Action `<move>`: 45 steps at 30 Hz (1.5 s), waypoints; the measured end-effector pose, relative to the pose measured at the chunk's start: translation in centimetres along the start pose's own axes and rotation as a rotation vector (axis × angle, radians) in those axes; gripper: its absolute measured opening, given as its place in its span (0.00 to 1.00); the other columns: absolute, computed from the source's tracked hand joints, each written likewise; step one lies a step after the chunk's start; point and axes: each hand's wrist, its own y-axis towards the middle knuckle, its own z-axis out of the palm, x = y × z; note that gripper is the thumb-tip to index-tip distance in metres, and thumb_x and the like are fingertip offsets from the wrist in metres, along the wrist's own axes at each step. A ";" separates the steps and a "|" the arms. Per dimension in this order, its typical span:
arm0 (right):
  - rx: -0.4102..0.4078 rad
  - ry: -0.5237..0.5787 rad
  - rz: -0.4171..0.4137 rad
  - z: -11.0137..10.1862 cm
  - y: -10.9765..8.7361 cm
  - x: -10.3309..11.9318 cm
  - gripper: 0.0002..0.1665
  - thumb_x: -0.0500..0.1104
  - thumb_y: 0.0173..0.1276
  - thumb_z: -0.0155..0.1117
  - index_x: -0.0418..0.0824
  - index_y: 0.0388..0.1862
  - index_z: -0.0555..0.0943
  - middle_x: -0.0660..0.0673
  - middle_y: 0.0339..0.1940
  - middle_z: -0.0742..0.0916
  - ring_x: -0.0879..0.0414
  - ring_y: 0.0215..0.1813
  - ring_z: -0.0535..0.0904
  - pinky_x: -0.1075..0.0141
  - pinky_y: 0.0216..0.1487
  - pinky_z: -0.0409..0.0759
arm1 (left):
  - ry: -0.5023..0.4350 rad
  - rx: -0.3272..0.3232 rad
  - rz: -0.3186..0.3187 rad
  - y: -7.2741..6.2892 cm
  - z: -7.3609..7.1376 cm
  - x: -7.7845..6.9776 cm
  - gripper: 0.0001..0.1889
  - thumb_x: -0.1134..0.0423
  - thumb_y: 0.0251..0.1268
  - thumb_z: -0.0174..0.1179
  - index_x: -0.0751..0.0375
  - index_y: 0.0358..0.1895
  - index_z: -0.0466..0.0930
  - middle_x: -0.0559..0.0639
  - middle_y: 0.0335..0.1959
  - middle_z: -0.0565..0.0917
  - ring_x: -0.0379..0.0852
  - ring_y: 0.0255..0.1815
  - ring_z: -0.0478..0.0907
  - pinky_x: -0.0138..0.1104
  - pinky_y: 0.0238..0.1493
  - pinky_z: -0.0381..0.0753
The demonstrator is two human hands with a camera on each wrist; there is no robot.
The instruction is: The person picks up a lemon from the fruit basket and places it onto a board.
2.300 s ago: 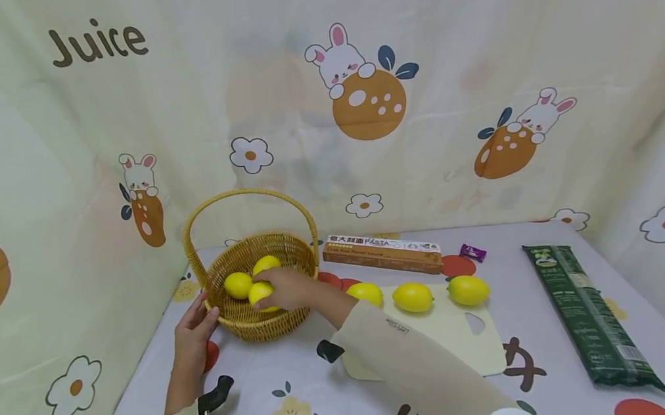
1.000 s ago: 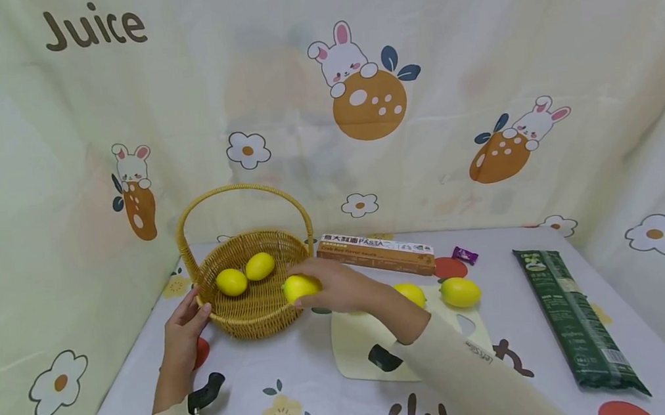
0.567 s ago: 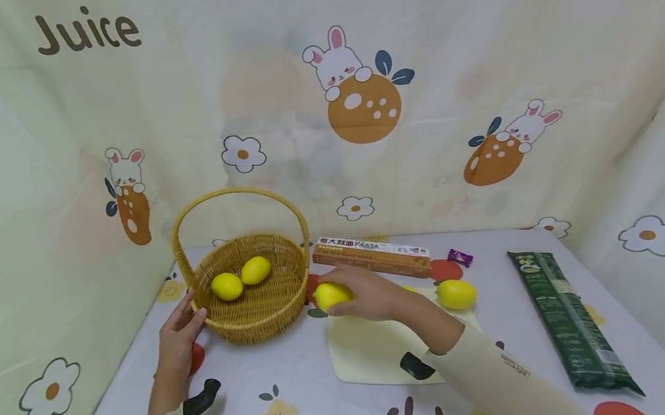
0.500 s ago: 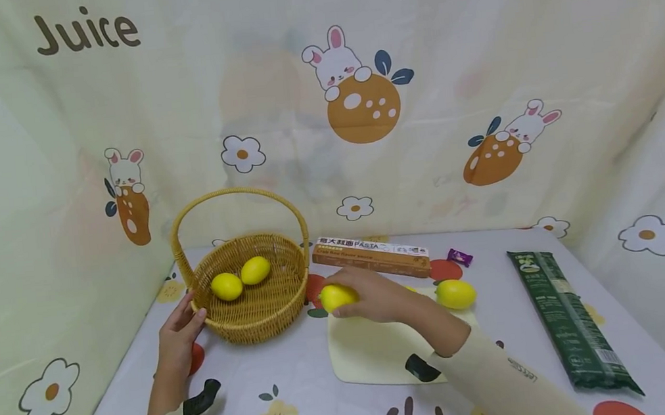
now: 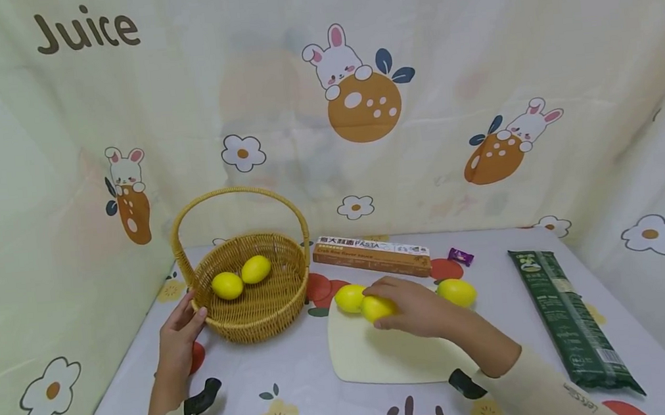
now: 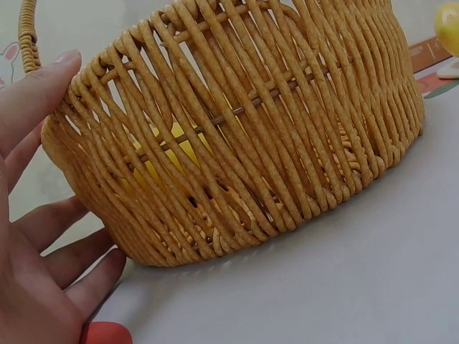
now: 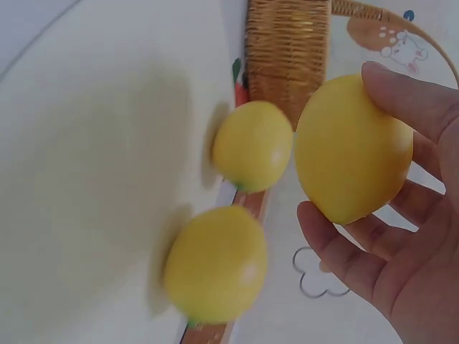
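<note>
My right hand (image 5: 415,306) holds a yellow lemon (image 7: 355,150) between thumb and fingertips, above the cream cutting board (image 5: 375,358). Just left of it, another lemon (image 5: 350,299) lies at the board's far edge. A further lemon (image 5: 456,293) sits at the right. In the right wrist view two lemons, one nearer (image 7: 215,265), rest by the board. My left hand (image 5: 175,336) grips the side of a wicker basket (image 6: 244,136), thumb at its rim and fingers against its wall. Inside are two lemons, one at the left (image 5: 227,286) and one behind (image 5: 256,269).
Behind the board lies a pasta box (image 5: 371,257), with a small purple-wrapped sweet (image 5: 460,257) to its right. A long green packet (image 5: 576,318) lies at the table's right side. Patterned cloth (image 5: 273,74) hangs behind and at both sides.
The right hand has carried a lemon out of the basket and rightwards over the cutting board, leaving two inside. The left hand has stayed on the basket.
</note>
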 end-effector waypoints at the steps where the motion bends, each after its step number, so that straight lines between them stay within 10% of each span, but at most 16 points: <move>1: -0.005 -0.004 0.002 0.0 -0.3 -0.2 0.34 0.56 0.61 0.71 0.49 0.65 0.76 0.54 0.59 0.79 0.54 0.58 0.74 0.53 0.60 0.74 | 0.004 -0.002 -0.001 0.0 0.0 0.0 0.32 0.53 0.68 0.62 0.36 0.74 0.62 0.52 0.75 0.60 0.48 0.72 0.60 0.40 0.67 0.64; 16: -0.029 0.019 0.127 0.7 -5.2 -4.3 0.31 0.49 0.59 0.74 0.46 0.61 0.79 0.49 0.58 0.80 0.48 0.59 0.74 0.45 0.62 0.71 | -0.038 0.017 0.043 -0.1 0.0 0.2 0.33 0.57 0.69 0.61 0.44 0.75 0.60 0.56 0.74 0.61 0.49 0.71 0.61 0.25 0.57 0.72; 45: 0.066 0.054 0.324 0.0 -10.5 -9.3 0.32 0.47 0.54 0.78 0.48 0.59 0.80 0.50 0.58 0.81 0.48 0.59 0.74 0.41 0.62 0.70 | -0.012 -0.001 0.015 0.1 0.0 0.3 0.33 0.55 0.68 0.61 0.41 0.75 0.61 0.53 0.74 0.61 0.48 0.71 0.61 0.38 0.66 0.65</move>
